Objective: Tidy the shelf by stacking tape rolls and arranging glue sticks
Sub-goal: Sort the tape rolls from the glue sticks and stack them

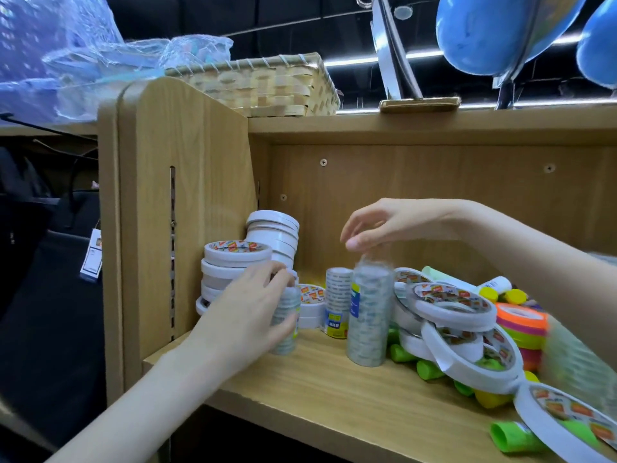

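On the wooden shelf (pixel 334 392), three wrapped columns of clear tape are standing upright. The right hand (pixel 394 225) is hovering over the tallest column (pixel 369 315), fingers loosely apart; the left hand (pixel 248 309) is gripping the left column (pixel 285 324). Beside them, loose white tape rolls (pixel 454 305) are sprawling over green and yellow glue sticks (pixel 430 369).

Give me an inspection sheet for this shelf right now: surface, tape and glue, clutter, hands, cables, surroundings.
Surface: wooden shelf, bare at front left.
Job's things: white tape rolls stacked at left wall; clear tape stack upright mid-shelf; glue sticks lying under loose tape rolls at right.
Clutter: neon tape rolls at right.
Hands: left hand grips a small clear tape stack; right hand over the tall stack's top, contact blurred.
Cables: nothing seen.
Surroundings: woven basket and plastic bags on top.
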### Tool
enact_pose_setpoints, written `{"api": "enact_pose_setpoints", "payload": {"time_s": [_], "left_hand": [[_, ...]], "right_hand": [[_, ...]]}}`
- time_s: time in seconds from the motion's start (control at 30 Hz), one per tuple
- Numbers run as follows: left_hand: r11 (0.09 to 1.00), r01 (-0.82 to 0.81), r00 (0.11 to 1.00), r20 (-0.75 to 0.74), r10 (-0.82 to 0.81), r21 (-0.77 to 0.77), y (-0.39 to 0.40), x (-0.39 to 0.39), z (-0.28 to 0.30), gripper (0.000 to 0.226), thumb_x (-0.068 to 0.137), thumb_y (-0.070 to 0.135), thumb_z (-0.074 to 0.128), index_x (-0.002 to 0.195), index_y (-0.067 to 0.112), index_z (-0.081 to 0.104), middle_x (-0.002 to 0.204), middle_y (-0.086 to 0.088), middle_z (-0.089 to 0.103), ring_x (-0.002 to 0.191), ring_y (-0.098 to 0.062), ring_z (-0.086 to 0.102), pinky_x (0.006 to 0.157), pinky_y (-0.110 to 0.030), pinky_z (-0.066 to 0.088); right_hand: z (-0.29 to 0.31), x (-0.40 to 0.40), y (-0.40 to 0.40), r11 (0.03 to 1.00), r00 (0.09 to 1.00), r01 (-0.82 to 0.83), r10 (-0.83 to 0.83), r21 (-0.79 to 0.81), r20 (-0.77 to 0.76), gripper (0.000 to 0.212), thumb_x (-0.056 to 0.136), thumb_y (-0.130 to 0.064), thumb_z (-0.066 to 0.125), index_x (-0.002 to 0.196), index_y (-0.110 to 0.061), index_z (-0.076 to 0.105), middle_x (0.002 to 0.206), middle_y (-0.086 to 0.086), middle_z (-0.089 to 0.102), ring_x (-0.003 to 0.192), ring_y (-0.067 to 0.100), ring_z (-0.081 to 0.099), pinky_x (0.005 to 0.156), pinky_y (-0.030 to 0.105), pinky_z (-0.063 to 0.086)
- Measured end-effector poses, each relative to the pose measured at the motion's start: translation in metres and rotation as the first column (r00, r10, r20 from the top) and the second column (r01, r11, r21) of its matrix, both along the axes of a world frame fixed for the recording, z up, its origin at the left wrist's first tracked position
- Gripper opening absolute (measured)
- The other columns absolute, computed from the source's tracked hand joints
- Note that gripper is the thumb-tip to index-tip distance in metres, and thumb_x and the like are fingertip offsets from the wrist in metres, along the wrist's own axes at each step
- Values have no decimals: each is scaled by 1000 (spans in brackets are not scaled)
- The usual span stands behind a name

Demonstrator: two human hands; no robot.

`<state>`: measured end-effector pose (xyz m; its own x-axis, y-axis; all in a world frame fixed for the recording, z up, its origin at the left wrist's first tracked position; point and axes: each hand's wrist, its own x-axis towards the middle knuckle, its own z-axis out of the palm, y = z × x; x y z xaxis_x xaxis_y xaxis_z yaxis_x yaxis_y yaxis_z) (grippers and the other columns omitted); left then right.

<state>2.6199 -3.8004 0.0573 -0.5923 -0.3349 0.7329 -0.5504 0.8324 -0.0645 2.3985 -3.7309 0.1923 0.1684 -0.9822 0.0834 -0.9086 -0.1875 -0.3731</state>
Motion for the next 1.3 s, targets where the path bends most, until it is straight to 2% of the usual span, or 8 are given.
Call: {"api": "enact_pose_setpoints", "payload": {"time_s": [0.1,0.3,0.4,0.63,0.93,1.03,1.13,1.3], "left_hand": [[997,67,998,-16,-68,-41,-6,-1,19,34,81,42,42,93,16,61,98,3,61,92,-18,60,83,-26,34],[990,71,995,68,-79,118,-33,-17,85,51,78,58,38,110,22,57,116,4,55,109,-17,52,97,-36,36],[990,-48,983,184,24,129,-55,-31,106,38,87,45,53,119,25,52,124,2,50,113,-19,48,100,-38,34],[957,-243,897,413,160,156,-96,-52,106,54,78,58,57,125,32,45,132,5,43,124,-20,35,104,-41,22],[960,-229,895,421,145,158,-108,-58,101,48,80,56,56,122,35,44,123,11,45,114,-15,40,100,-37,20],[970,-207,907,397,141,129,-108,-57,95,50,80,56,55,124,36,43,126,13,42,113,-13,38,100,-35,17],[975,-187,919,371,131,120,-109,-59,93,48,81,55,55,124,35,43,125,13,43,112,-13,38,99,-34,18],[974,-170,927,360,108,147,-110,-56,92,48,84,53,53,127,35,43,127,12,42,113,-13,35,100,-34,15]], "right_hand": [[1,-6,-14,1000,986,-15,13,7,168,37,79,-40,62,108,-16,63,110,3,67,100,16,65,89,29,53],[-11,-18,-60,989,993,70,-82,129,83,32,88,-34,58,115,-17,60,115,4,63,96,12,63,76,20,52],[-18,-24,-81,984,998,66,-68,164,3,31,92,-31,54,122,-21,57,123,0,59,105,10,58,87,24,51],[-42,-23,-136,880,963,67,67,471,-261,63,94,-10,48,145,-36,22,145,-3,36,124,16,44,101,36,45],[-53,-9,-168,754,957,149,53,639,-285,74,91,-9,55,146,-33,11,144,10,32,116,31,54,78,32,55],[-58,-19,-166,804,968,145,4,576,-250,62,91,-7,54,142,-19,22,135,4,39,93,20,57,60,22,54],[-64,-24,-161,796,969,101,57,597,-239,58,90,-3,51,139,-24,29,112,-4,45,81,10,53,48,16,48],[-66,-10,-167,821,914,78,168,566,-370,53,84,-11,61,132,-25,44,99,1,51,89,29,64,45,22,51]]}}
